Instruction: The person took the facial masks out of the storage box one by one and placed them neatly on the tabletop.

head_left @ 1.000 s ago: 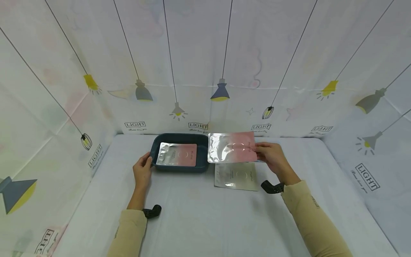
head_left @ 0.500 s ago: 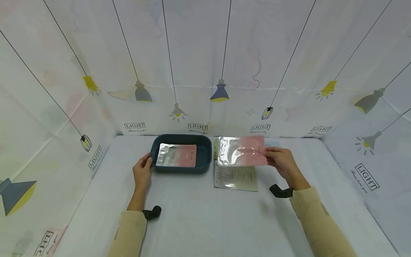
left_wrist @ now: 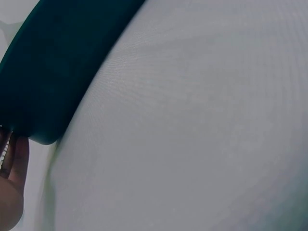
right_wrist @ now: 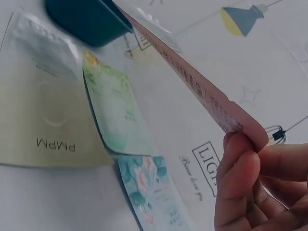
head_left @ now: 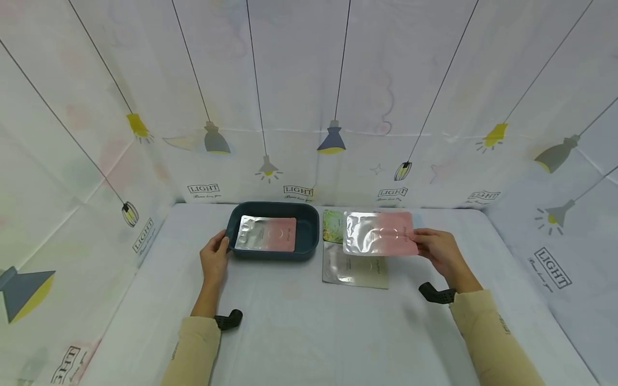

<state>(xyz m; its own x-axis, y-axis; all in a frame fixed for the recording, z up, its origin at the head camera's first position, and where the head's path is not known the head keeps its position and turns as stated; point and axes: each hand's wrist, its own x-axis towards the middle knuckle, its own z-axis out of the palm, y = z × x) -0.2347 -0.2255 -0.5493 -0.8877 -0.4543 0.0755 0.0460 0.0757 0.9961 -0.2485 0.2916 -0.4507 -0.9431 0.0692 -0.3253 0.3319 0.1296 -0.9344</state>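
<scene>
My right hand [head_left: 440, 252] pinches the right edge of a silver-and-pink sheet mask packet [head_left: 379, 233] between thumb and fingers. The packet is held above the table, and the right wrist view shows its printed back [right_wrist: 192, 79] tilted. My left hand [head_left: 214, 260] grips the left end of a dark teal tray [head_left: 306, 236], thumb at the rim. Inside the tray lies another silver-and-pink packet [head_left: 265, 234]. Below the held packet, a silver-and-beige packet [head_left: 354, 273] is partly covered from the head view. A green floral packet [head_left: 332, 225] lies behind it.
A blue floral packet [right_wrist: 149, 187] lies beside the green one in the right wrist view. The white-covered table [head_left: 289, 332] meets a lamp-printed curtain [head_left: 289, 107] at its back edge. Dark cameras are strapped on both wrists.
My right hand has moved right and slightly toward me with the pink packet, away from the tray, uncovering the green packet. My left hand and the tray have stayed put.
</scene>
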